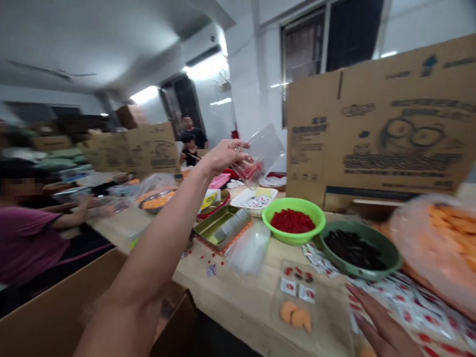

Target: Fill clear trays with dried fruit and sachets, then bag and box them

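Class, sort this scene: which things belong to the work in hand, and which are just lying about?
Likely belonging:
- clear container, held by left hand
- clear tray near right hand, with packets and orange pieces
- lime bowl of red pieces
- dark green bowl of dark pieces

Probably lying about:
- purple-printed packet
- scattered red dots
- printed cardboard box

Right hand (pixel 379 324) cropped below, bag (pixel 440 262) cropped right, carton lettering (pixel 401 161) blurred
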`<state>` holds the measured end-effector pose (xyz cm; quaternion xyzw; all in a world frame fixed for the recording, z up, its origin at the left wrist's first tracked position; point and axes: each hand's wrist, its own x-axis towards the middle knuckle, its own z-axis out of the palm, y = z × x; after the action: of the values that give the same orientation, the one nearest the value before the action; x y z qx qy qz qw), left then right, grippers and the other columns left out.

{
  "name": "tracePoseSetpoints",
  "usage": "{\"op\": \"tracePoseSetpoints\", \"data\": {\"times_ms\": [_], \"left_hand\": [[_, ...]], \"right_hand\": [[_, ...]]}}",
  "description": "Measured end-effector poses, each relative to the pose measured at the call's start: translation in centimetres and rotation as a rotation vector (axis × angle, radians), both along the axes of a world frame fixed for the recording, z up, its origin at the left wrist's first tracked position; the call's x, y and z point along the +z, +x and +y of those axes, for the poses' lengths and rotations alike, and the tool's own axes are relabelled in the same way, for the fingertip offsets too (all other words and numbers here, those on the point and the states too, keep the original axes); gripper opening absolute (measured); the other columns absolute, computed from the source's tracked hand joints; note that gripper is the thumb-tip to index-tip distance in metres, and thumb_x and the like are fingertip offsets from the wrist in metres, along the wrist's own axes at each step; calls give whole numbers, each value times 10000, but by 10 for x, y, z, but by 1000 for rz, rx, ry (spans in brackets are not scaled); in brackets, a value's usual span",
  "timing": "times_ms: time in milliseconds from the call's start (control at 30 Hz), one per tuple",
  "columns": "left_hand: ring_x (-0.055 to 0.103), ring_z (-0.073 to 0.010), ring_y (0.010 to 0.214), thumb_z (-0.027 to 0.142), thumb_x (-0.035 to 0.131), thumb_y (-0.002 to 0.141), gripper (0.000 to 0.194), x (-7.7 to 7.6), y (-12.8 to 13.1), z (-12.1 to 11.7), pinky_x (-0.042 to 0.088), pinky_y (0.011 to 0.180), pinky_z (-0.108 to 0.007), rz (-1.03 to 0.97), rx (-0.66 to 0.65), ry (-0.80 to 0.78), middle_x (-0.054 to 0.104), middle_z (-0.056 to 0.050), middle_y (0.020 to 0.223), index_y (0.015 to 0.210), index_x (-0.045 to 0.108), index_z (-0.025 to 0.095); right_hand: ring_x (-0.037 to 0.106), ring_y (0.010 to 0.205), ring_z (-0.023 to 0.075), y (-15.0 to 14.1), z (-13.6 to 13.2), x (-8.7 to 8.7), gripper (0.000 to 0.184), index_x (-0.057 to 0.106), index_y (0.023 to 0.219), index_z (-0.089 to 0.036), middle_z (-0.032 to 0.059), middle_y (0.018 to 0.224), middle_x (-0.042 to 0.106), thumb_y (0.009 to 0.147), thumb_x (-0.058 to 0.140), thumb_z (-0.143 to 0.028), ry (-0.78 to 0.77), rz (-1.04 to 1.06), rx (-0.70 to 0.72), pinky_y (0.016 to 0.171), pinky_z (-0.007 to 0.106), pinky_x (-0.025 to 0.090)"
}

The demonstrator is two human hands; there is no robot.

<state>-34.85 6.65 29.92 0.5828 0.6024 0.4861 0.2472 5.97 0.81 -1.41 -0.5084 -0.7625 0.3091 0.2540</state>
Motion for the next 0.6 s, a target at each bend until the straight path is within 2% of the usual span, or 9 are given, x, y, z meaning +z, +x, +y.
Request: {"op": "tracePoseSetpoints", "data": {"times_ms": [67, 133, 200, 267, 367, 467, 533, 600], "left_hand": [[706, -161, 699, 85, 698, 810, 365, -45, 57, -1, 566, 667, -282, -200, -207, 105, 747, -109, 979, 1160, 599, 108], [722, -181, 746, 168, 739, 806, 372, -93, 112, -13, 561, 648, -269, -405, -353, 145, 740, -112, 1047, 1138, 574, 139], [737, -199, 811, 224, 739, 828, 357, -135, 160, -32, 563, 668, -267, -609, -423, 81, 733, -113, 1099, 1124, 550, 163], [743, -208, 869, 239, 723, 854, 352, -167, 196, -53, 565, 694, -267, -770, -465, -29, 723, -114, 1158, 1143, 532, 181], [746, -209, 901, 226, 709, 872, 367, -196, 232, -76, 568, 716, -267, -915, -521, -137, 717, -115, 1195, 1182, 515, 195], [747, -205, 908, 228, 705, 878, 335, -215, 250, -82, 565, 735, -261, -967, -534, -208, 728, -116, 1182, 1166, 537, 192], [746, -192, 860, 256, 706, 878, 303, -225, 247, -81, 558, 720, -252, -955, -492, -235, 749, -104, 1121, 1134, 556, 195], [726, -162, 762, 287, 722, 873, 286, -232, 229, -77, 537, 677, -230, -839, -435, -234, 767, -85, 1029, 1110, 589, 197]], "right_hand": [[360, 1481, 305, -5, -9, 21, 659, 475, 1515, -291, 56, 1595, 415, 973, 388, -655, -39, 96, -32, 1237, 562, 290], [360, 1478, 305, -7, -20, 48, 648, 358, 1571, -302, 69, 1627, 356, 998, 425, -597, -38, 304, -112, 1214, 600, 307], [406, 1443, 307, -8, -32, 74, 645, 282, 1590, -312, 94, 1624, 345, 1011, 461, -533, 56, 527, -215, 1175, 595, 371], [469, 1384, 299, -6, -39, 92, 661, 239, 1596, -323, 111, 1599, 365, 1008, 497, -480, 149, 669, -281, 1127, 554, 441], [606, 1179, 262, 1, -38, 99, 730, 204, 1596, -329, 122, 1485, 480, 972, 574, -404, 187, 783, -306, 984, 463, 551], [651, 930, 215, 8, -31, 90, 745, 213, 1584, -300, 109, 1282, 600, 942, 586, -353, 148, 845, -324, 808, 389, 585], [649, 966, 233, 12, -30, 81, 723, 197, 1587, -286, 114, 1261, 607, 954, 542, -343, 141, 781, -347, 804, 401, 579], [569, 1222, 305, 15, -36, 75, 744, 160, 1608, -279, 149, 1423, 517, 958, 520, -314, 237, 538, -375, 946, 499, 536]]}}
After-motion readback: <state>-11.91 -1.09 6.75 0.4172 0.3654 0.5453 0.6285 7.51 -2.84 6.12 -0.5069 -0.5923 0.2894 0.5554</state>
